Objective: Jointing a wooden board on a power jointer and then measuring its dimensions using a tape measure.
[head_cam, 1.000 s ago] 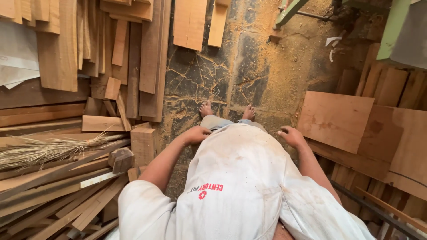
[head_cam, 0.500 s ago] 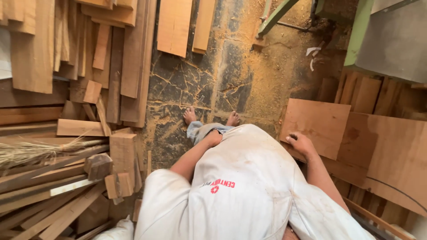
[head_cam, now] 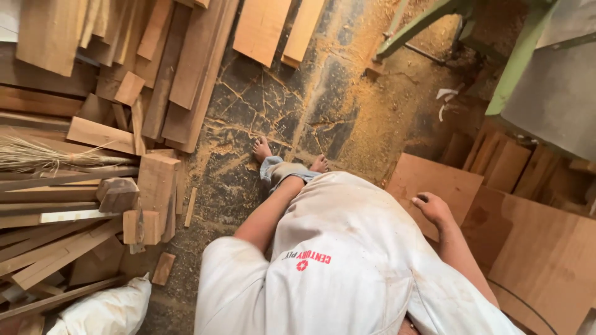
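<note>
Nearest, a white shirt [head_cam: 347,273] filling the lower frame, seen from above. Right hand [head_cam: 433,208] loosely curled with knuckles up, empty, hanging just over the edge of a flat plywood sheet [head_cam: 437,186] lying on the floor. Left hand hidden behind the shirt and knee, only the forearm [head_cam: 267,214] showing; state impossible to tell. Beyond, bare feet [head_cam: 262,149] on a cracked, sawdust-strewn floor [head_cam: 298,105]. To the left, stacked timber offcuts [head_cam: 155,186]; farther, long planks [head_cam: 186,56] and a green machine frame [head_cam: 515,62].

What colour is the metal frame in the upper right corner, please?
The metal frame is pale green; the head view shows it, above the sawdust-covered floor.
</note>
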